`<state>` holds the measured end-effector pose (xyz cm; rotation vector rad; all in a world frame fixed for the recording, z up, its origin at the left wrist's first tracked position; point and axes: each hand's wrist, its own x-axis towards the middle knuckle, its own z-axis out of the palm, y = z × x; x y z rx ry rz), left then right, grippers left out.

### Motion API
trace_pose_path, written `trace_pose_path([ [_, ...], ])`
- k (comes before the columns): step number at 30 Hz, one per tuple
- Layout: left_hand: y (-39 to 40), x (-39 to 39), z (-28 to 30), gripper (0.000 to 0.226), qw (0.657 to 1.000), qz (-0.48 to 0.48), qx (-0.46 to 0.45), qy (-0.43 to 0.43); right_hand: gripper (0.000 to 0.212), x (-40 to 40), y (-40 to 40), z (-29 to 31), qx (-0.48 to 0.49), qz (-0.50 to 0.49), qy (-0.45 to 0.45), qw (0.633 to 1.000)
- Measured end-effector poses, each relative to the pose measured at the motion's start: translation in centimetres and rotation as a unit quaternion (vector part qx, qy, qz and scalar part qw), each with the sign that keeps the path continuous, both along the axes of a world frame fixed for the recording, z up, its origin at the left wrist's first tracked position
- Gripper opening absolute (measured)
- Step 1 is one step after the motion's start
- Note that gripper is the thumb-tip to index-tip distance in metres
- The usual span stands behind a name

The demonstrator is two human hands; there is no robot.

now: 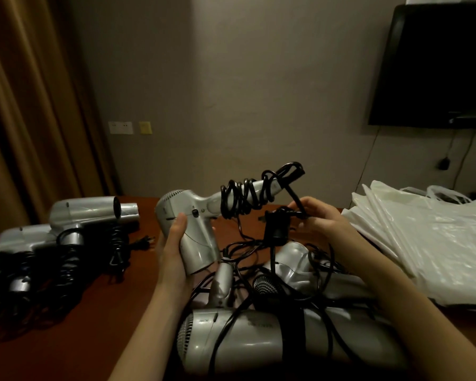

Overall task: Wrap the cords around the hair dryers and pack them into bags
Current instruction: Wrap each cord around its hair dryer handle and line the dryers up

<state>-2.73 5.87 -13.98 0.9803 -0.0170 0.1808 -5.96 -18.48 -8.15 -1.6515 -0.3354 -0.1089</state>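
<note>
**Dryer held aloft, cord partly wound**

Head view, dim room. Left hand curled round the barrel of a silver dryer, raised above the tabletop, rear grille facing left and up, handle pointing up and to the right. Black cord looped in several turns round that handle, bunched past its tip, then running down to the right hand. Right hand pinching the cord between thumb and fingers, just right of the handle; a black plug block hanging just below and left of that pinch.

Below both hands: pile of unwrapped dryers on the tabletop, loose cords tangled across them; largest one nearest the camera, lying on its side with grille to the left. A round black grille showing in the middle of the pile.

Left side of the tabletop: row of wrapped dryers, cords coiled round their handles, one plug lying free beside them.

Right side: stack of white plastic bags, flat, handles toward the wall, near the right hand but not touched.

Background: brown curtain at left, wall sockets beside it, dark screen mounted at upper right with cables hanging beneath.
</note>
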Motion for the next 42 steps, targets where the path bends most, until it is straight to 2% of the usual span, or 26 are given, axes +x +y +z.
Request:
trace_pose_path([
  [3,-0.1,-0.2,0.1,0.107,1.000,-0.005,0.006,-0.003,0.025,0.2,-0.1,-0.1,0.018,-0.004,0.000,1.000],
  [6,-0.2,-0.2,0.0,0.106,1.000,0.002,0.005,0.003,0.024,0.1,0.0,-0.2,0.039,0.001,-0.003,0.999],
  [10,-0.2,-0.1,0.0,0.096,1.000,0.007,0.006,0.011,0.042,0.2,0.2,-0.4,0.027,0.001,0.003,1.000],
  [12,-0.2,-0.1,0.1,0.097,1.000,0.014,0.008,0.010,0.036,0.0,0.5,-0.4,0.019,-0.009,-0.005,1.000],
  [15,-0.3,-0.1,0.1,0.097,1.000,0.019,0.011,0.015,0.017,-0.1,0.9,-0.4,0.002,-0.071,-0.033,0.997],
  [19,-0.2,-0.2,0.1,0.094,0.999,0.028,0.010,0.016,0.013,-0.3,1.1,-0.2,-0.011,-0.122,-0.040,0.992],
  [21,-0.2,-0.4,0.3,0.090,0.999,0.029,0.010,0.016,0.025,-0.6,1.2,0.0,-0.043,-0.136,-0.049,0.989],
  [24,-0.3,-0.6,0.4,0.068,0.999,0.030,0.023,0.010,0.050,-1.0,1.1,0.1,-0.102,-0.133,-0.098,0.981],
  [27,-0.3,-0.7,0.5,0.062,0.999,0.027,0.021,0.015,0.063,-1.0,0.8,0.4,-0.064,-0.093,-0.085,0.990],
  [29,-0.3,-0.7,0.5,0.066,0.999,0.031,0.016,0.016,0.054,-0.9,0.4,0.5,-0.067,-0.089,-0.073,0.991],
  [33,-0.3,-0.5,0.5,0.072,0.999,0.037,0.011,0.011,0.050,-0.6,-0.5,0.3,-0.238,-0.063,-0.051,0.968],
  [35,-0.4,-0.6,0.4,0.074,0.999,0.029,0.009,0.010,0.051,-0.6,-0.6,0.0,-0.244,-0.049,-0.052,0.967],
  [37,-0.4,-0.6,0.4,0.069,1.000,0.026,0.010,0.009,0.047,-0.5,-0.4,0.0,-0.245,-0.076,-0.100,0.961],
  [40,-0.4,-0.6,0.4,0.065,0.999,0.038,0.020,0.008,0.032,-0.4,-0.4,0.2,-0.227,-0.124,-0.161,0.952],
  [42,-0.3,-0.6,0.4,0.066,0.999,0.043,0.025,0.007,0.020,-0.4,-0.6,0.4,-0.257,-0.149,-0.177,0.938],
])
